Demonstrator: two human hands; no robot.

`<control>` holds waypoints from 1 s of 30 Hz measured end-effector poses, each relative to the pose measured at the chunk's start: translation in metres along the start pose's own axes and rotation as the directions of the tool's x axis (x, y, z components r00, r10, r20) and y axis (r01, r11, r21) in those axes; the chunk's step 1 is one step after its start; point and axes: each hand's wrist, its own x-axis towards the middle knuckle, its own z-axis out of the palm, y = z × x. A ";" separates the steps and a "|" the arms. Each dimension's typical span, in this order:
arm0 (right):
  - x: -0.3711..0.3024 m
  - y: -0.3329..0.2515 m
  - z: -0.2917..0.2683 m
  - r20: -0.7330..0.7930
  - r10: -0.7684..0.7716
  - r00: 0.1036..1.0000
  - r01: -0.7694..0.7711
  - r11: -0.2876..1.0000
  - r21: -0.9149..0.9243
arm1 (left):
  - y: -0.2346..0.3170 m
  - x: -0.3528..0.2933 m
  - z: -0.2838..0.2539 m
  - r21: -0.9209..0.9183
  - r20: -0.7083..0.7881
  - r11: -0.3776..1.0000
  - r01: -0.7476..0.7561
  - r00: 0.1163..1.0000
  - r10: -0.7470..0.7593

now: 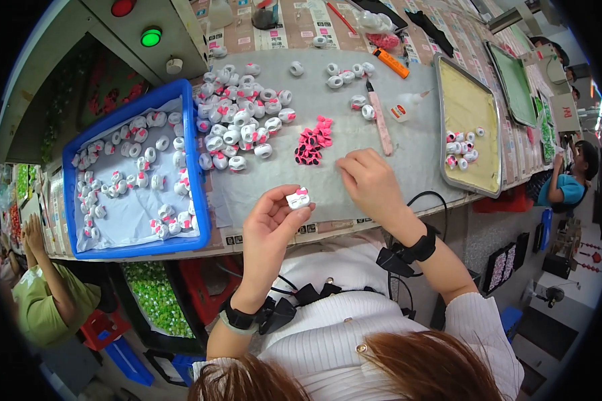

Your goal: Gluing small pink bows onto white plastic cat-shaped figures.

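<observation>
Between the thumb and fingers of my left hand [269,230] is a small white cat-head piece [299,199] with a pink bow at its top. My right hand [374,184] hovers over the paper-covered table, its fingers curled and pressed together; whatever they may hold is too small to make out. Beyond the hands, close to my right fingertips, lies a heap of small pink bow pieces [318,137], some showing dark undersides. Farther left spreads a large pile of white pieces [241,123], many with pink parts. Several more white pieces [344,75] lie loose toward the back.
A blue tray [204,200] with white pieces stands at left, beside a machine with a green light [151,36]. Right of the bows lie a pink-handled pen-like tool [380,120], a small glue bottle [401,112] and an orange cutter [390,63]. A metal tray [443,127] stands at right.
</observation>
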 end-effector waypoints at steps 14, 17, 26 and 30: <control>0.006 -0.035 -0.027 0.182 0.234 0.955 -0.295 0.678 0.674 | 0.001 -0.002 0.009 -0.075 0.240 0.993 0.089 0.968 -0.069; 0.006 -0.037 -0.025 0.070 0.135 0.988 -0.151 0.803 0.576 | 0.001 -0.002 0.010 -0.080 0.250 0.992 0.099 0.965 -0.076; 0.005 -0.044 -0.041 -0.102 0.024 0.995 0.021 0.908 0.418 | -0.004 -0.003 0.010 0.013 0.114 1.000 0.004 0.993 -0.006; 0.003 -0.049 -0.039 -0.113 -0.164 0.980 0.193 0.917 0.350 | -0.002 -0.004 0.013 0.129 0.083 0.990 -0.062 0.995 0.052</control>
